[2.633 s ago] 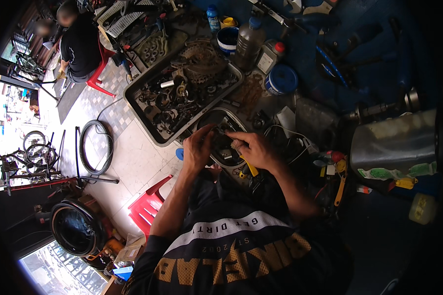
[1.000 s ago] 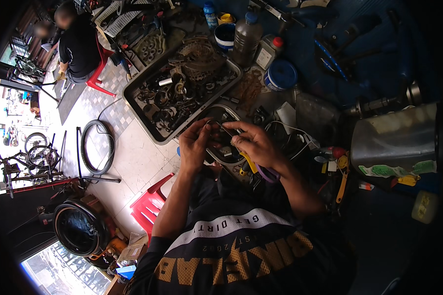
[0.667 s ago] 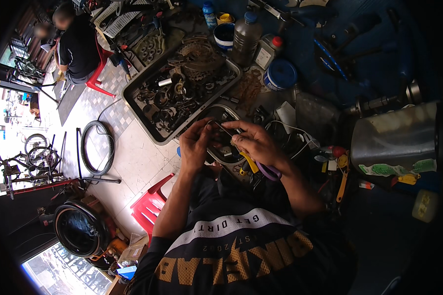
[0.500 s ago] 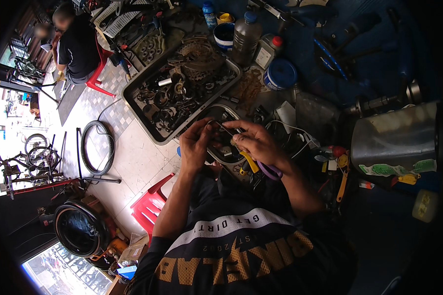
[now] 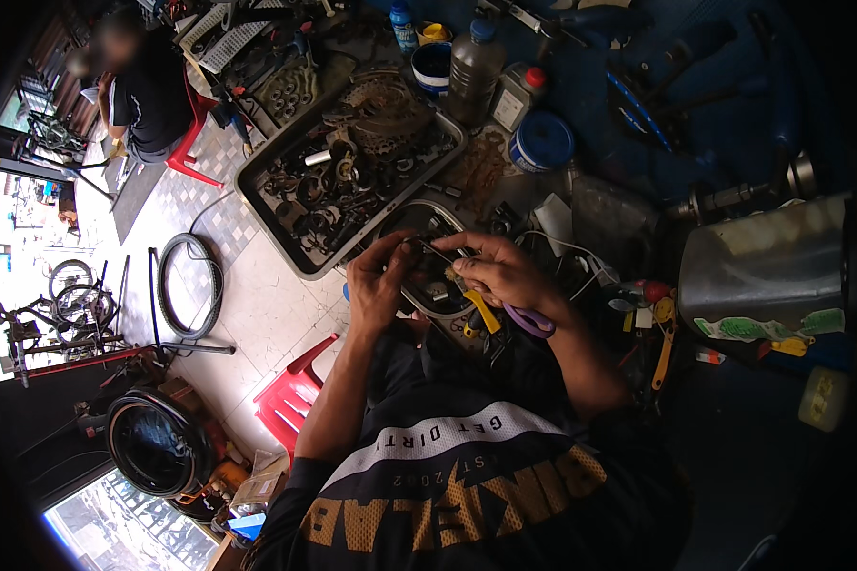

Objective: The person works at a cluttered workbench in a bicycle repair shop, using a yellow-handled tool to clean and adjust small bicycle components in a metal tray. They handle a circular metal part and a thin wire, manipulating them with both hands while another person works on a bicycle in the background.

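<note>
My left hand pinches a small dark part, too small to make out, above an oval metal basin. Beside it my right hand grips a thin metal tool with a purple looped handle, its shaft pointing toward my left fingertips. A yellow-handled tool sits just under my right hand. Behind both hands a large grey tray holds several greasy metal bicycle parts and rusty sprockets.
Oil bottles and blue tubs stand at the back. A steel container is at right. A co-worker sits on a red chair at upper left; another red chair, a tyre and bicycles are at left.
Since the earliest frame the purple handle has come into view at my right hand. Lately my right hand has shifted slightly rightward with it, and the co-worker has moved slightly.
</note>
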Available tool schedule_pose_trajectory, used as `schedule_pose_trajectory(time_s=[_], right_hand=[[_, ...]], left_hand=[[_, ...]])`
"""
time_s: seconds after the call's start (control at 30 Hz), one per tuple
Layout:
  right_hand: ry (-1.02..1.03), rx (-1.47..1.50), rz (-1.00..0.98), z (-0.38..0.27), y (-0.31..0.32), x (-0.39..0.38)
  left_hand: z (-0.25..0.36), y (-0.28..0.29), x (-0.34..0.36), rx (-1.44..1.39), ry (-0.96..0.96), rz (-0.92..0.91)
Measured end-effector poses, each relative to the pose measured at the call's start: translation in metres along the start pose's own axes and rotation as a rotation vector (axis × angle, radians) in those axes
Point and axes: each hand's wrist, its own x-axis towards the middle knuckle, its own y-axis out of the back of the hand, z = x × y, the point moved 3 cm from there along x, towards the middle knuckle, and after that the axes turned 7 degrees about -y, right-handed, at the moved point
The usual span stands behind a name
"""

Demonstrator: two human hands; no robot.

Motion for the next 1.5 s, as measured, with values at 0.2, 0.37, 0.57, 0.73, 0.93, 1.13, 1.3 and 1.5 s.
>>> schedule_pose_trajectory(time_s=[0.2, 0.37, 0.57, 0.73, 0.93, 1.13, 1.3, 1.5], right_hand=[[0.023, 0.051, 0.060, 0.012, -0.009, 0.008], [-0.093, 0.317, 0.076, 0.020, -0.012, 0.007], [-0.001, 0.176, 0.177, 0.024, -0.020, 0.011], [-0.018, 0.314, 0.107, 0.027, -0.019, 0.012], [0.127, 0.146, 0.148, 0.030, -0.019, 0.014], [0.337, 0.095, 0.170, 0.045, -0.034, 0.018], [0.501, -0.026, 0.204, 0.044, -0.037, 0.017], [0.582, -0.333, 0.383, 0.042, -0.036, 0.012]], left_hand=[[-0.004, -0.001, -0.003, 0.151, 0.005, -0.013], [-0.011, -0.002, -0.007, 0.165, -0.028, 0.026], [-0.011, -0.004, -0.003, 0.153, -0.040, -0.015], [-0.003, -0.006, -0.006, -0.010, 0.032, -0.007], [-0.002, -0.005, -0.003, -0.026, 0.009, -0.020], [-0.002, -0.006, -0.005, -0.086, 0.021, 0.003], [0.000, -0.008, -0.006, -0.155, 0.045, 0.014], [0.001, -0.011, -0.006, -0.229, 0.081, 0.028]])
